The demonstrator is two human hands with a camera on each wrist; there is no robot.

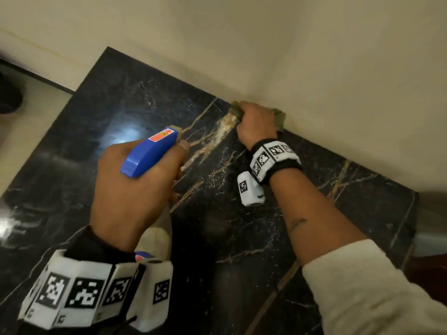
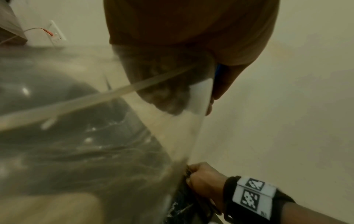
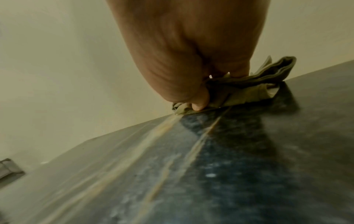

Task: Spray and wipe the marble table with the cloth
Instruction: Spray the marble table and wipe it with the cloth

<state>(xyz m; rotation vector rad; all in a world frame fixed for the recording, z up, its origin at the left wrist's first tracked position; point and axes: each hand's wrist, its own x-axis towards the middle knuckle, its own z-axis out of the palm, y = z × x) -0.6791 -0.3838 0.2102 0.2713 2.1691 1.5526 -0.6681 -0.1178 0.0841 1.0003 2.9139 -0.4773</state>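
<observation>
Right hand (image 1: 257, 124): fingers curled tight round an olive-green cloth (image 1: 280, 117), bunched and pressed down onto the surface (image 1: 135, 97) at its far edge, touching the cream wall (image 1: 314, 68). Cloth ends protruding on both sides of the fist; folded layers visible in the right wrist view, cloth (image 3: 249, 89) flat against the stone where surface (image 3: 210, 166) meets wall (image 3: 57, 60). Fingertips (image 3: 199, 104) bearing on the cloth's near edge.

Left hand (image 1: 135, 187): wrapped round a spray bottle (image 1: 151, 151), blue head uppermost, nozzle end directed toward the far edge and the cloth. One finger extended forward beside the nozzle; contact with a trigger not discernible. Bottle held above the surface, near but apart from the right hand. Pale translucent body of the bottle (image 2: 95, 136) filling much of the left wrist view, blurred, with the dip tube crossing inside; left hand (image 2: 191, 30) above it, right hand (image 2: 206, 180) visible beyond at the wall.

Surface: black marble, tan and white veining, glossy with light reflections. Marker bands (image 1: 273, 158) on both wrists; cream sleeve (image 1: 375, 286) on the right forearm. Wall socket with cable (image 2: 55, 34) at upper left of the left wrist view.
</observation>
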